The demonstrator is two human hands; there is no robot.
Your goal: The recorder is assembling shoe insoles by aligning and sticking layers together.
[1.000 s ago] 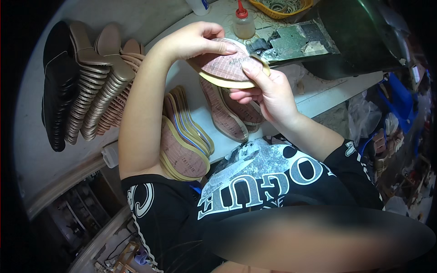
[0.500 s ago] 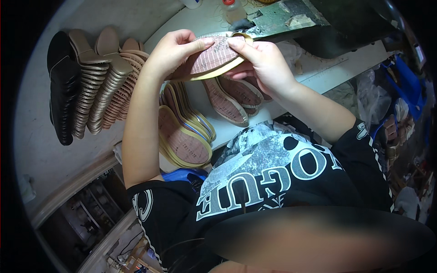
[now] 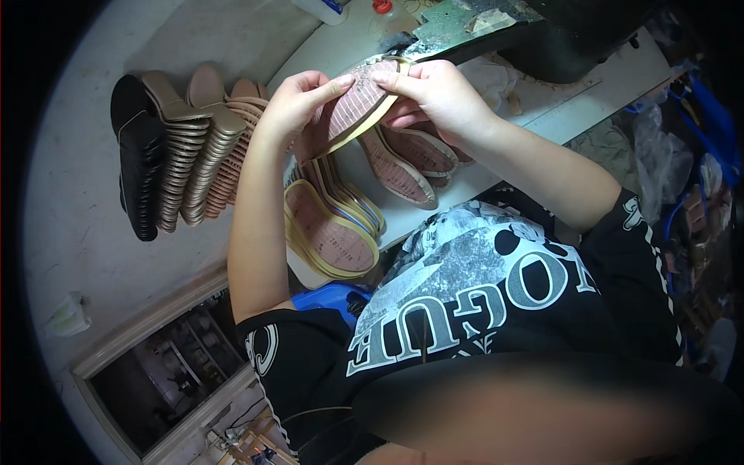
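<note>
Both hands hold up one shoe insole (image 3: 353,112), pinkish-brown with pale lines across it and a yellow border along its lower edge. My left hand (image 3: 301,101) grips its left part, thumb pressed on the face. On the upper right end, my right hand (image 3: 438,94) pinches it, thumb on top and fingers behind. Below my left hand, a stack of yellow-bordered insoles (image 3: 329,236) leans at the table's near left edge. Under my right hand lie a few insoles (image 3: 399,174) with pale rims, partly hidden by that hand.
Rows of finished-looking soles (image 3: 174,151) in black, gold and pink stand along the left wall. A worn green plate (image 3: 457,27) and a red-capped bottle (image 3: 382,8) are at the back of the white table (image 3: 554,105). A blue container (image 3: 333,296) sits below the stack; plastic bags (image 3: 655,147) hang at right.
The held insole is tilted more steeply, its right end up, and more of its yellow border shows at the right. Both hands keep their grip. The whole view has shifted slightly.
</note>
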